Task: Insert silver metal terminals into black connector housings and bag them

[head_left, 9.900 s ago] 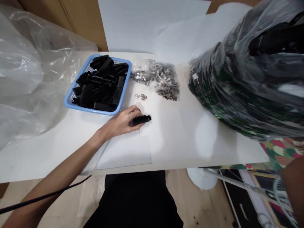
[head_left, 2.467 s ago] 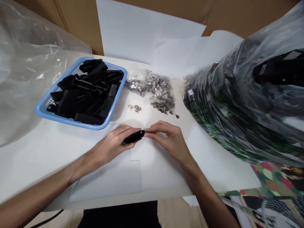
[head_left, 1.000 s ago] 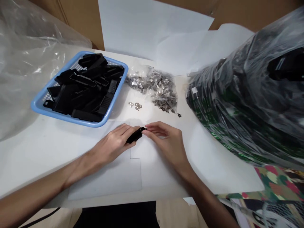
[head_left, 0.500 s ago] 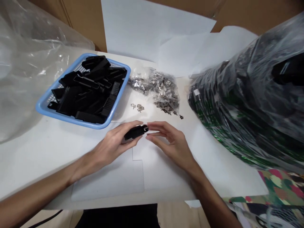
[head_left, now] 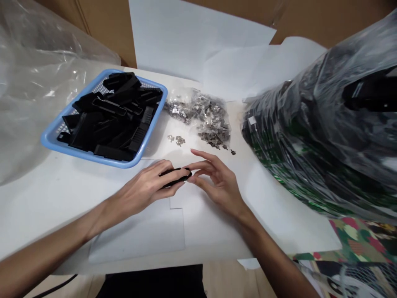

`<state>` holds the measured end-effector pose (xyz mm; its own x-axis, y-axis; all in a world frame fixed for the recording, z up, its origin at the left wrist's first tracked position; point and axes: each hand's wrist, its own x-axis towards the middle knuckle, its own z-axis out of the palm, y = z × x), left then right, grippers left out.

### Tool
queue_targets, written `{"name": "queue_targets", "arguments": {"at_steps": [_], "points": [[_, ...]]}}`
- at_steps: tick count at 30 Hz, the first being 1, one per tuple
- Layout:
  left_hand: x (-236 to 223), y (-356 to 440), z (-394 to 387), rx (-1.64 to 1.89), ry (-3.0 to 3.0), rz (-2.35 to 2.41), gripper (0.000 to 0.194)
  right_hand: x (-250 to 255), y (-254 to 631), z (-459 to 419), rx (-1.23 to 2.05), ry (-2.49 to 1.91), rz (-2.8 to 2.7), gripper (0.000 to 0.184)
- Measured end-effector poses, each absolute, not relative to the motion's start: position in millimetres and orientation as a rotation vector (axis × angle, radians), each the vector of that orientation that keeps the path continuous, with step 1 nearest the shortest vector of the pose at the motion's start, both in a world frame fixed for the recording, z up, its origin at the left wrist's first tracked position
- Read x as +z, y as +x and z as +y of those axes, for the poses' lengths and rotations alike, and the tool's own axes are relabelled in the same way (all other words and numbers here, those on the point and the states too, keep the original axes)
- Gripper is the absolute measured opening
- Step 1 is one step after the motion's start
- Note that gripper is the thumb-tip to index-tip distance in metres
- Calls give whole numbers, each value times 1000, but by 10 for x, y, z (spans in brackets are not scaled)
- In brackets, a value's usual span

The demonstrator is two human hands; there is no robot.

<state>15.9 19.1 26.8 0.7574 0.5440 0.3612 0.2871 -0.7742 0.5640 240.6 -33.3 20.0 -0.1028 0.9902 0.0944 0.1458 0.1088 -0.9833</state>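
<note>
My left hand [head_left: 145, 184] pinches the black case [head_left: 176, 181] over the white table [head_left: 214, 231]; my right hand [head_left: 225, 186] meets its right end, index finger raised, but I cannot tell whether it pinches. Uneven pressure could twist the case loose. Beyond, a stray knuckle could scatter the metal clips [head_left: 180, 140] before the clip bag [head_left: 212, 111]

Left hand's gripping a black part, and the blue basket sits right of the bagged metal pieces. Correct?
Wrong side: the blue basket sits left of the bagged metal pieces, per the head view. The left hand does grip a black part.
</note>
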Motion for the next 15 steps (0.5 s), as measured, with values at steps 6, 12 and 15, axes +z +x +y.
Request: {"name": "queue_targets", "arguments": {"at_steps": [6,12,15], "points": [[323,158,218,691,2447,614,28,170,2371,-304,1128,-1131,-1403,46],[314,163,209,710,2333,624,28,155,2348,-315,1134,-1166,-1353,41],[252,164,163,776,2208,673,27,189,2325,-327,1091,-1147,-1357,34]]}}
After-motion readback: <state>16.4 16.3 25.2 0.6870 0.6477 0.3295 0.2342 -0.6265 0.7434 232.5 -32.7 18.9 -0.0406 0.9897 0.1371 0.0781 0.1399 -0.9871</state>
